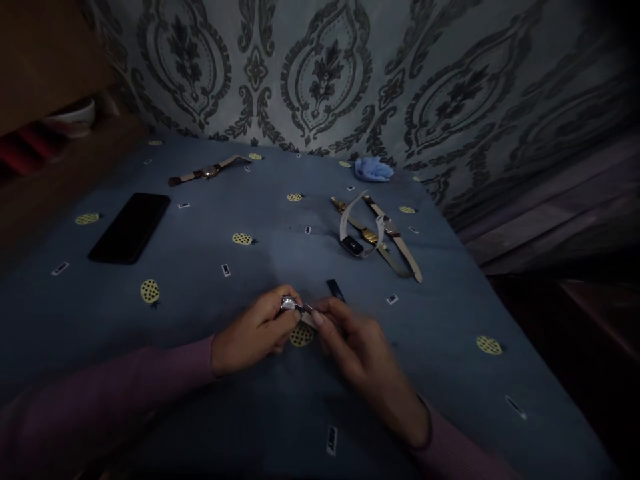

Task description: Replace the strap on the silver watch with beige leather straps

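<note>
Wristwatch [289, 304] clenched in L hand [255, 333], thin item [309, 309] pinched in R hand [367, 347], over blue pineapple-print tablecloth [200, 413] nr. ornate wallpaper [260, 100]; bowl [77, 120] on shelf [65, 157], contents unclear.

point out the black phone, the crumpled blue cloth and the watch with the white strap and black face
black phone [131, 229], head view, middle of its screen
crumpled blue cloth [373, 170], head view, middle of the bundle
white-strapped watch [353, 246], head view, black face

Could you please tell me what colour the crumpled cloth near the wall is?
The crumpled cloth is light blue, seen in the head view.
</note>
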Action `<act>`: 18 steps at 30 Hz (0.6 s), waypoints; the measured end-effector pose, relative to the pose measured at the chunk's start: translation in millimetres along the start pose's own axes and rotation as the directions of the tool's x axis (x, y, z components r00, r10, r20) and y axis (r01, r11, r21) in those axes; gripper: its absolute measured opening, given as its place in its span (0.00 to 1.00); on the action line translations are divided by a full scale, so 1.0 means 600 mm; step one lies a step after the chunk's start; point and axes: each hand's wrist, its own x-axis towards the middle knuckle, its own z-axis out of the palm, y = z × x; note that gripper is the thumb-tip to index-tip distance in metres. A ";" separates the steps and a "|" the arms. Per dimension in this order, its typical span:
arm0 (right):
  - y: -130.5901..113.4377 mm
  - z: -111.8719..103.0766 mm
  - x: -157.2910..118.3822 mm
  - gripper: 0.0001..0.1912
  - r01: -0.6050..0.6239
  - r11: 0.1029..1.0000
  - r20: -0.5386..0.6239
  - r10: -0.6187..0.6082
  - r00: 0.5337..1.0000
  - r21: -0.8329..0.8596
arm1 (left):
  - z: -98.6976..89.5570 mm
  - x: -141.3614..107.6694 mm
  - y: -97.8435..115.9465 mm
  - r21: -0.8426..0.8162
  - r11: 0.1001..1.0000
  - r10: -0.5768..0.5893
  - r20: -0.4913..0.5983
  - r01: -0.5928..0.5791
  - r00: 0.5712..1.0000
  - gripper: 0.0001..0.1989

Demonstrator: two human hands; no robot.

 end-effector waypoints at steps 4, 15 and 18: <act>0.004 -0.002 -0.001 0.14 -0.025 0.999 -0.010 0.025 1.000 0.026 | -0.005 0.001 -0.002 -0.040 0.999 0.027 0.061 -0.024 0.998 0.04; 0.009 -0.003 -0.002 0.14 -0.046 0.995 -0.022 0.048 0.999 0.093 | -0.007 0.001 0.009 0.050 0.998 0.042 0.080 -0.046 0.996 0.03; 0.007 -0.004 -0.001 0.14 -0.040 0.994 -0.032 0.044 0.999 0.098 | -0.009 0.001 0.010 0.104 0.992 0.058 0.066 -0.064 0.996 0.03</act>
